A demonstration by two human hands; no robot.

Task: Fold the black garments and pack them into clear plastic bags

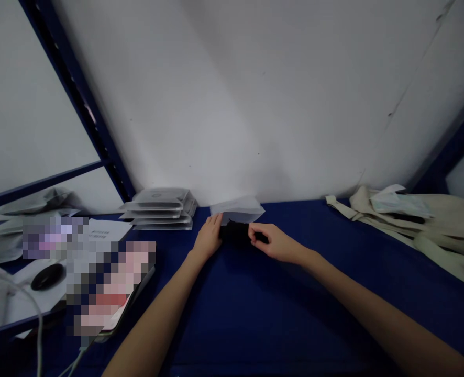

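Observation:
A small piece of black cloth (235,233) lies between my two hands at the back of the blue table; its exact kind cannot be made out. My left hand (208,238) grips its left end, the fingers close together and pointing toward the wall, the thumb hidden. At the right end, my right hand (275,243) pinches the cloth with curled fingers. Just behind the cloth is a frosted plastic pouch (242,205), its near side partly covered by the cloth and my left fingertips.
Left of my hands stands a stack of frosted zip pouches (161,201). A phone (118,293) with a cable, papers (110,229) and a black oval object (47,276) lie farther left. Beige cloth bags (444,220) are piled on the right. A white wall (232,104) rises behind the blue table (255,314).

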